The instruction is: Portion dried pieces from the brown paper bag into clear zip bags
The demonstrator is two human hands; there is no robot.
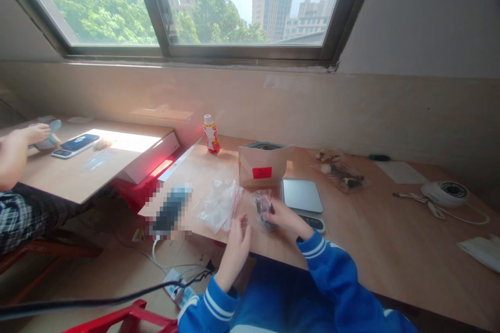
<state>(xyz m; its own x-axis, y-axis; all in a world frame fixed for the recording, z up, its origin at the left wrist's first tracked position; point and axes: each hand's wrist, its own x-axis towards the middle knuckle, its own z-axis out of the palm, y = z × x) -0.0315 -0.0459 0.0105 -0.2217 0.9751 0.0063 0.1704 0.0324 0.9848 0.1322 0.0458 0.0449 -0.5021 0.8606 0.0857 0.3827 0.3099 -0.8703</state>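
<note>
My right hand (284,218) is closed on a small clear zip bag (262,207) with dark contents, just above the front part of the table. What the dark contents are cannot be made out. At the table's front edge, my left hand (239,237) has its fingers loosely curled and apart, with nothing visible in them. It is beside a pile of clear zip bags (219,205) with red seal lines; whether it touches them is unclear. Behind the held bag stands a brown paper pouch (250,158) with a red label, its top open. A digital scale (302,195) lies right of the pouch.
A drink bottle (211,135) stands at the back left. Bags of dried pieces (344,174), a white dome camera (445,193) and its cable lie to the right. A blurred-out phone (170,210) is at the left edge. Another person's hand (37,134) works at the neighbouring table.
</note>
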